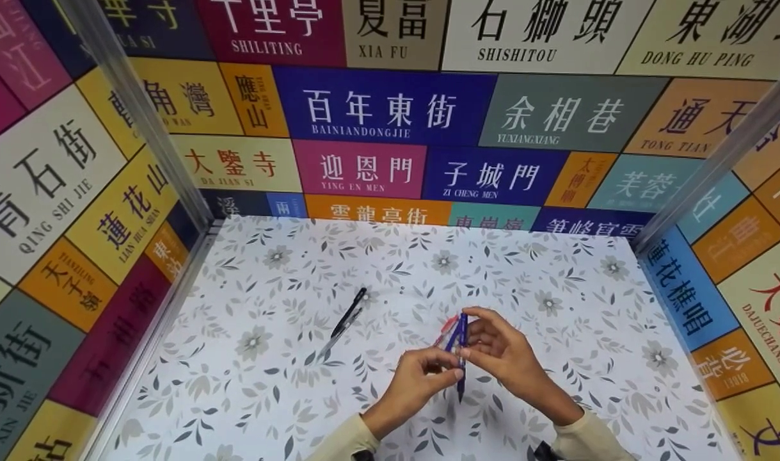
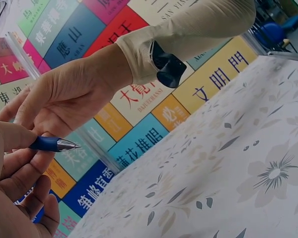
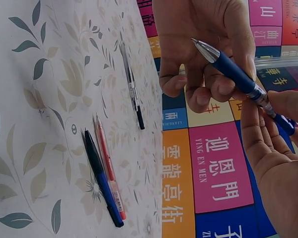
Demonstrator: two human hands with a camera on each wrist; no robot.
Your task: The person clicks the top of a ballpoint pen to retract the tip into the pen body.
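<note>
A blue click ballpoint pen (image 3: 233, 74) with a silver tip is held between both hands. My left hand (image 1: 421, 374) pinches its barrel between thumb and fingers near the grip. My right hand (image 1: 505, 349) pinches the clear and blue rear part. In the head view the tip points down toward the near side of the table. Beyond the hands, a red pen (image 3: 109, 163) and a blue pen with a dark end (image 3: 102, 176) lie side by side on the table; the hands partly cover them in the head view.
Farther left on the flower-patterned table (image 1: 204, 358) lies a clear-barrelled pen with a black end (image 1: 349, 314). Panels with coloured name signs (image 1: 377, 102) stand behind and on both sides. A dark wrist device (image 2: 168, 64) sits on the right sleeve.
</note>
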